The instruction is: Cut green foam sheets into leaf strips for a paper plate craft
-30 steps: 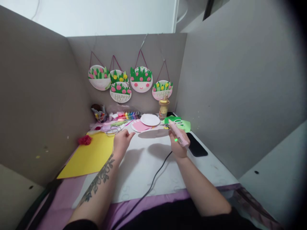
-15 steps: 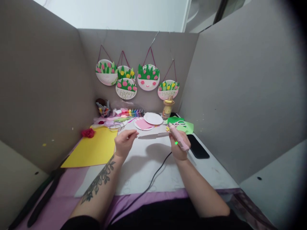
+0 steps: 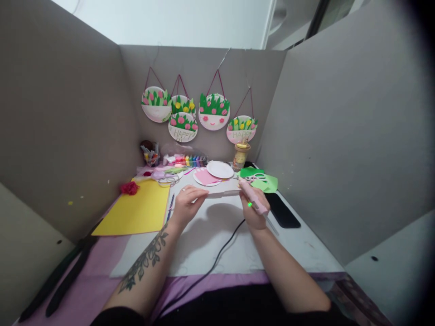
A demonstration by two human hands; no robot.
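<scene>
My right hand [image 3: 254, 213] is closed around a pink glue gun [image 3: 251, 195] with a lit green light, its nozzle pointing up and away from me. The same hand also grips the right end of a thin white piece [image 3: 222, 194], seen nearly edge-on, that looks like part of a paper plate. At its left end, my left hand [image 3: 188, 203] pinches the piece between thumb and fingers. The piece is held above the white table cover, casting a shadow there. From the glue gun side a black cord [image 3: 217, 258] runs down toward me.
Paper plates [image 3: 220, 169], pink paper [image 3: 206, 175], green sheets [image 3: 267, 182] and scissors [image 3: 256, 177] lie beyond my hands. A black phone [image 3: 283, 212] is at right; yellow sheets [image 3: 132, 210] and a pen [image 3: 170, 207] at left. Decorated plates [image 3: 214, 118] hang on the grey back panel.
My left hand has moved right and now pinches the free left end of the white piece. The right hand keeps its hold. The view has shifted slightly.
</scene>
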